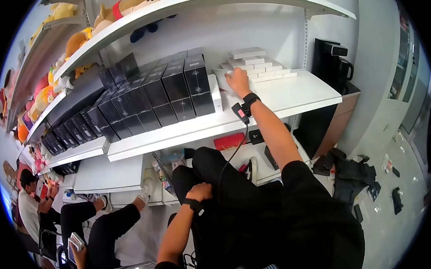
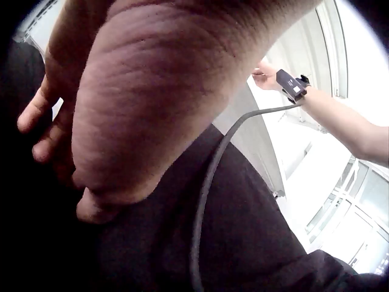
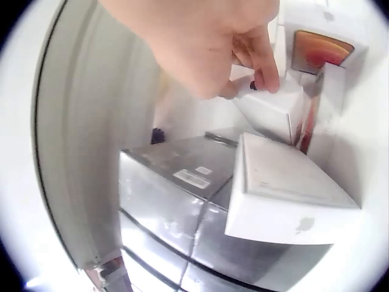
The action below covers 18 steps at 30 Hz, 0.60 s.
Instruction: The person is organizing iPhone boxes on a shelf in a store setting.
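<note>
In the head view my right hand (image 1: 238, 82) reaches over the white shelf, beside stacked white boxes (image 1: 270, 72). The right wrist view has that hand (image 3: 213, 48) pinching the top edge of a white box (image 3: 273, 111) between thumb and fingers. Just below it a white box with a grey logo (image 3: 292, 188) lies against black boxes (image 3: 182, 164). My left hand (image 1: 200, 192) rests on my dark-clothed leg, holding nothing visible. Its fingers hang loosely bent in the left wrist view, where the palm side (image 2: 146, 103) fills much of the picture.
Rows of black boxes (image 1: 179, 83) stand left of my right hand. A black coffee machine (image 1: 329, 62) is at the right. A cable (image 1: 231, 156) hangs from my right wrist. Plush toys (image 1: 78, 42) line the left shelves. Other people sit at the lower left; dark items lie on the floor.
</note>
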{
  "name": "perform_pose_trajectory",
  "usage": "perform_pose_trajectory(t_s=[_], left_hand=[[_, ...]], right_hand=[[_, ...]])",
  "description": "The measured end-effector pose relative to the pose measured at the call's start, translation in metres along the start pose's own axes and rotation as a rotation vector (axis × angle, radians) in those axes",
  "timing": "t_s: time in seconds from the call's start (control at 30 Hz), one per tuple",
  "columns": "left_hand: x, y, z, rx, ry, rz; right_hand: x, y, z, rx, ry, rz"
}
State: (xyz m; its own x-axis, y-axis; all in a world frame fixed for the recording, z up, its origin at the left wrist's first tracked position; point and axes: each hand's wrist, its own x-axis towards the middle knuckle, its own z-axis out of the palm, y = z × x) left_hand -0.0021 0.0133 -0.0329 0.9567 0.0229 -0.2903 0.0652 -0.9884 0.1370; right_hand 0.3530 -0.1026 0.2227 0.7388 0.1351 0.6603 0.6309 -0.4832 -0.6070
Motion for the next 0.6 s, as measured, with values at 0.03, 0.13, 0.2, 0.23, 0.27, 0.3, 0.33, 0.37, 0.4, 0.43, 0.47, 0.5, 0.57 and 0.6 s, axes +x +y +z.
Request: perform_pose_trajectory(t_s=[0.03, 0.13, 0.2, 0.23, 0.27, 0.3, 0.33, 0.37, 0.4, 0.43, 0.47, 0.5, 0.57, 0.6], left_hand=[[0.003, 0.000, -0.004, -0.004, 0.008, 0.018], [-0.001, 0.011, -0.012, 0.029, -0.035, -0.042], [-0.002, 0.013, -0.014, 0.030, -0.034, -0.021], [-0.003, 0.014, -0.013, 0.031, -0.033, -0.012], [-0.002, 0.015, -0.010, 0.048, -0.039, -0.010], [0.002, 0.016, -0.006, 0.066, -0.044, -0.008], [0.007, 0.015, -0.003, 0.088, -0.048, -0.006], [0.010, 0.013, 0.007, 0.117, -0.017, -0.006], [0.009, 0.015, 0.006, 0.106, -0.017, -0.016], [0.006, 0.017, 0.000, 0.101, -0.023, -0.025], [0.003, 0.018, -0.004, 0.100, -0.030, -0.032], [0.002, 0.014, -0.003, 0.056, -0.003, -0.036], [0.004, 0.004, -0.004, 0.025, -0.077, -0.008], [0.005, -0.004, -0.002, 0.013, -0.116, 0.003]], right_hand=[[0.000, -0.006, -0.015, 0.003, 0.024, -0.006], [-0.001, 0.001, -0.048, 0.087, 0.169, -0.087], [-0.004, 0.032, -0.064, 0.329, 0.195, -0.177], [-0.019, 0.028, -0.090, 0.404, 0.078, -0.085], [-0.035, 0.024, -0.113, 0.497, 0.037, -0.074], [-0.047, 0.026, -0.131, 0.461, 0.030, -0.053], [-0.053, 0.042, -0.141, 0.457, 0.006, -0.043], [-0.061, 0.053, -0.149, 0.485, -0.013, -0.030], [-0.068, 0.063, -0.154, 0.534, -0.080, -0.030], [-0.075, 0.072, -0.159, 0.584, -0.142, -0.023], [-0.080, 0.081, -0.162, 0.635, -0.200, -0.014], [-0.083, 0.088, -0.160, 0.663, -0.261, 0.023], [-0.086, 0.100, -0.150, 0.619, -0.383, -0.004], [-0.088, 0.102, -0.144, 0.600, -0.442, -0.016]])
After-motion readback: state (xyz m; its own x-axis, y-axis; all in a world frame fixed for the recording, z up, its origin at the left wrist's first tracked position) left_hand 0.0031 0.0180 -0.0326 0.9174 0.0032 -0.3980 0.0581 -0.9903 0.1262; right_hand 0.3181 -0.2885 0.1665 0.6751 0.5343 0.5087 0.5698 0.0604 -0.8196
